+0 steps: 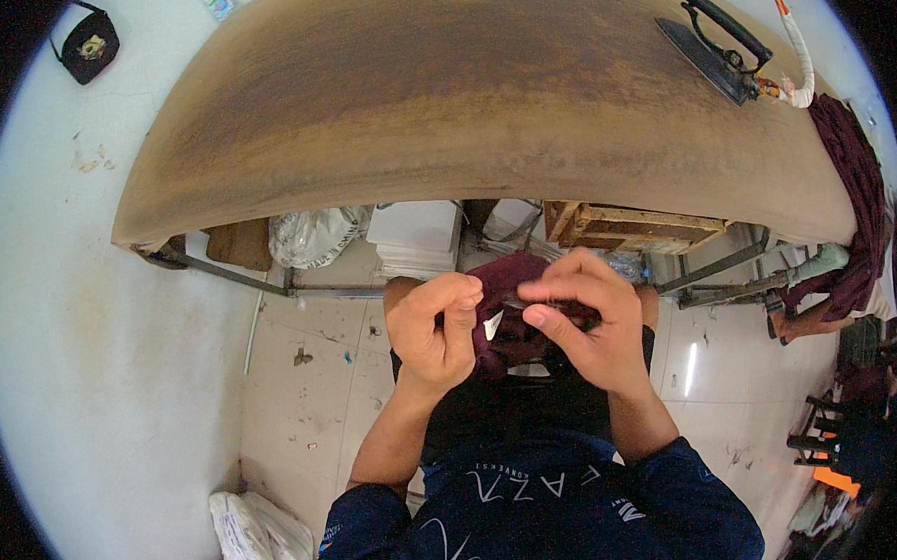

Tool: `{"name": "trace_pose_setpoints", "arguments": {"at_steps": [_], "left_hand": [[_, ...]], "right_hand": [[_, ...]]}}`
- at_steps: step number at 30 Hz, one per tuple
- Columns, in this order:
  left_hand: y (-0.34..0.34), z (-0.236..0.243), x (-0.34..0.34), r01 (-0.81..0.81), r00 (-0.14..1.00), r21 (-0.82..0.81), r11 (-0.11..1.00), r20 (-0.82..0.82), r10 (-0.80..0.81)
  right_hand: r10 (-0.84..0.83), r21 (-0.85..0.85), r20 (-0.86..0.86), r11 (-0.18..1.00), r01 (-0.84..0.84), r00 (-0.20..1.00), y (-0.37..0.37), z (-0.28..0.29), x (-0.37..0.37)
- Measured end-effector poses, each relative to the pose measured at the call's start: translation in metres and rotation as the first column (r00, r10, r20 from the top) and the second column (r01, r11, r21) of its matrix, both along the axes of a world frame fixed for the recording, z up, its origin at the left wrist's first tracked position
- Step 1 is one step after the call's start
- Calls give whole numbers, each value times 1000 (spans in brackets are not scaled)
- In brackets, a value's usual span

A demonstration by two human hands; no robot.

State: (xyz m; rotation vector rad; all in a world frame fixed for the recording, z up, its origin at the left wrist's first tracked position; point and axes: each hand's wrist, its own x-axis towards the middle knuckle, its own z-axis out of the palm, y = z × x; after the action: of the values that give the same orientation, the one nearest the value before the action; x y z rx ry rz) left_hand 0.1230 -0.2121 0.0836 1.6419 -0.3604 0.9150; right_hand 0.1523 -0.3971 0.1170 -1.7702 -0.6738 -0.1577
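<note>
Above my lap, my left hand point(433, 331) is closed in a pinch on a maroon cloth point(508, 269) near a small white tag point(493, 325). The cloth hangs down between my knees. Just to its right, my right hand point(592, 319) is curled with thumb and forefinger close together, its fingertips slightly blurred. Something small and dark shows at those fingertips, too unclear to name. The two hands are a short gap apart, at about the same height.
Ahead stands a brown cloth-covered ironing table point(411, 101) with an iron point(719, 48) at its right. Beneath are a stack of white sheets point(417, 236), a plastic bag point(316, 236) and a wooden crate point(631, 229). Maroon fabric point(849, 162) drapes off the right edge. White sacks point(260, 538) lie lower left.
</note>
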Motion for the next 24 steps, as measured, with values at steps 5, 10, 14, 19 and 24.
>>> {"name": "trace_pose_setpoints", "arguments": {"at_steps": [5,10,14,19,24], "left_hand": [[4,20,0,-46,998,-75,996,38,49],[32,31,3,-73,994,-252,965,56,90],[77,23,0,-173,985,-269,947,-41,169],[105,-17,0,-434,845,79,897,-310,436],[108,-47,9,-439,692,330,836,-468,549]], "right_hand": [[89,15,-293,996,-88,952,-6,-48,45],[417,210,-517,909,-361,748,-7,-132,58],[536,573,-559,801,-172,633,-22,-154,57],[697,834,-522,538,122,492,-10,-69,46],[798,882,-472,432,191,375,5,-40,44]]}}
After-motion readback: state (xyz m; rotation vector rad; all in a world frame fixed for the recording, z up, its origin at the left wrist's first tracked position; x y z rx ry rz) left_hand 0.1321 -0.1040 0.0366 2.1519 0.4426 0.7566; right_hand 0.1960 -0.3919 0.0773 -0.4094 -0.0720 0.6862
